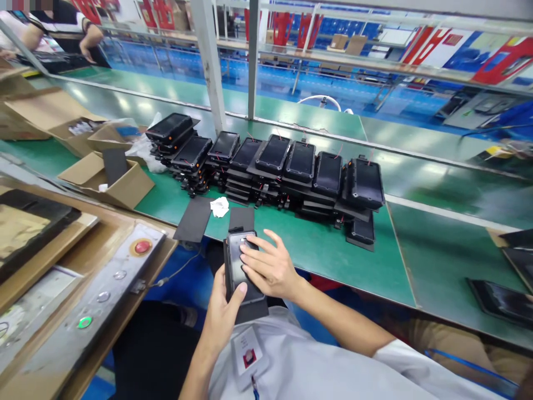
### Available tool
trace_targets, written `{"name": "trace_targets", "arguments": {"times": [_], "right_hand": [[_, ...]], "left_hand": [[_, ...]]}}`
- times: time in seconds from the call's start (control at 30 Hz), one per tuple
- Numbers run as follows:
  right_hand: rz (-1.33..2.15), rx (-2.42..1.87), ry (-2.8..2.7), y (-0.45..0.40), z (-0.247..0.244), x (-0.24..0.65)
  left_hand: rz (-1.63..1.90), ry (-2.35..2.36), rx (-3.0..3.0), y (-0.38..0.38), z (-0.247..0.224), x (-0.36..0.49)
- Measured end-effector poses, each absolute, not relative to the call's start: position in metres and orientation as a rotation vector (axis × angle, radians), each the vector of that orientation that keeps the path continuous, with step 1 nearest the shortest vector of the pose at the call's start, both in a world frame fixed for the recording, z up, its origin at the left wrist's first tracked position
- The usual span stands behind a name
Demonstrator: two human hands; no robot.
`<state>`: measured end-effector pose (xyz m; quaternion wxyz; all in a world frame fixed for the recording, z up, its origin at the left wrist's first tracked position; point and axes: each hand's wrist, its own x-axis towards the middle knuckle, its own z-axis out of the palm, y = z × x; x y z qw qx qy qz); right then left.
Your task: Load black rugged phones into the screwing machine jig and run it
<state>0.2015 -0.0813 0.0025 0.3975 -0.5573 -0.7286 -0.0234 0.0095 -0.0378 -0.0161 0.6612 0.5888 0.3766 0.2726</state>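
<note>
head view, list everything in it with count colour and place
held screen unit: one, black, between the hands
stacked screen units: about eight stacks, black, across the bench
loose sheets: two, black, bench's near edge
crumpled wad: one, white, by the sheets
cardboard boxes: at least three, brown, left
control panel: one, grey, lower left
push buttons: four, one red, one green-lit, two silver, on the panel
workbench: one, green, centre
uprights: two, grey-white and grey, beyond the stacks
red panels: several, red, background
co-worker: at least one, upper left
badge: one, mostly white, on the shirt
shirt: one, pale grey, bottom
left hand: one, bare, gripping the unit
right hand: one, bare, fingers over its screen
</note>
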Motion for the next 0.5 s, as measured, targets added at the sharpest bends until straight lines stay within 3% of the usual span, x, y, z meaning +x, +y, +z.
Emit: {"name": "trace_targets", "arguments": {"times": [0.5], "right_hand": [[0.319,-1.370,-1.326,-0.057,0.031,0.222]], "left_hand": [[0.653,0.880,1.289,-0.037,-0.008,0.005]]}}
